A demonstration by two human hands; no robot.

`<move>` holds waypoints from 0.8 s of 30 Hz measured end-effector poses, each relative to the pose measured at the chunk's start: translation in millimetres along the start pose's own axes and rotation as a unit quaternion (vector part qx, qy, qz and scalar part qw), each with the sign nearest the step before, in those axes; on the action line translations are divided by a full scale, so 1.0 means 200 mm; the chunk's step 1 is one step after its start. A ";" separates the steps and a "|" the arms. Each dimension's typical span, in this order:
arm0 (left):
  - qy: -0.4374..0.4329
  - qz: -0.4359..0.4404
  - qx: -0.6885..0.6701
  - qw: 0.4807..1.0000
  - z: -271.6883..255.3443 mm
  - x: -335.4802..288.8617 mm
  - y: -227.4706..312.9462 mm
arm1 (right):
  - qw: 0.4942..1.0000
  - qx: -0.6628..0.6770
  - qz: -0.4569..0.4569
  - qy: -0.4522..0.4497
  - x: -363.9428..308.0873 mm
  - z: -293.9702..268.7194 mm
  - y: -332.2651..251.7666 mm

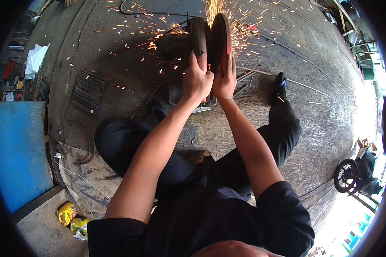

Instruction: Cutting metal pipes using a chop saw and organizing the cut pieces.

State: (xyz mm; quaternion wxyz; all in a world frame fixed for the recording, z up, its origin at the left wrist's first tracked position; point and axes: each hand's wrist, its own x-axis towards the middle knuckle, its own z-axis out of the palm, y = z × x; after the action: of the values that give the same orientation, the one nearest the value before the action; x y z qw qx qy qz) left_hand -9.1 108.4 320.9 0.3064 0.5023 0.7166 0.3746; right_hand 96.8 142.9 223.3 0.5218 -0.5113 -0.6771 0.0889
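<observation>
A cut-off saw [173, 47] with a dark motor body stands on the floor before me, throwing bright orange sparks [216, 10] past its far side. My left hand [197, 83] is closed round the saw's dark handle [200, 36], index finger stretched along it. Next to it, my right hand [224, 84] lies against the near edge of the red round disc guard [221, 38], its fingers straight along the guard. The cutting disc's contact point and the workpiece are hidden behind the saw. Part of the saw's metal base [201, 109] shows below my wrists.
Several dark rods [90, 92] lie side by side at the left. A long thin rod [304, 84] stretches right, past my shoe [280, 83]. Cables cross the floor. A blue panel [17, 150], a yellow container [67, 213] and a wheel [345, 175] lie farther out.
</observation>
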 end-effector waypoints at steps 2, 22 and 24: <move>-0.018 -0.028 -0.014 0.999 0.00 0.00 0.02 | 1.000 -0.010 -0.008 0.005 0.01 -0.01 0.01; 0.001 -0.011 0.004 1.000 0.03 0.01 -0.04 | 1.000 -0.009 -0.010 0.006 0.00 0.00 0.00; 0.002 -0.006 0.002 1.000 0.04 0.01 -0.05 | 1.000 -0.014 -0.013 0.008 0.01 -0.01 0.00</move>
State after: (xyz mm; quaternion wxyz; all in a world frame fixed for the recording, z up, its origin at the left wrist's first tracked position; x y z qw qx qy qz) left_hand -8.2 111.0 308.4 0.3061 0.4981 0.7209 0.3721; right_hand 98.2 142.9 224.8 0.5206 -0.5108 -0.6807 0.0688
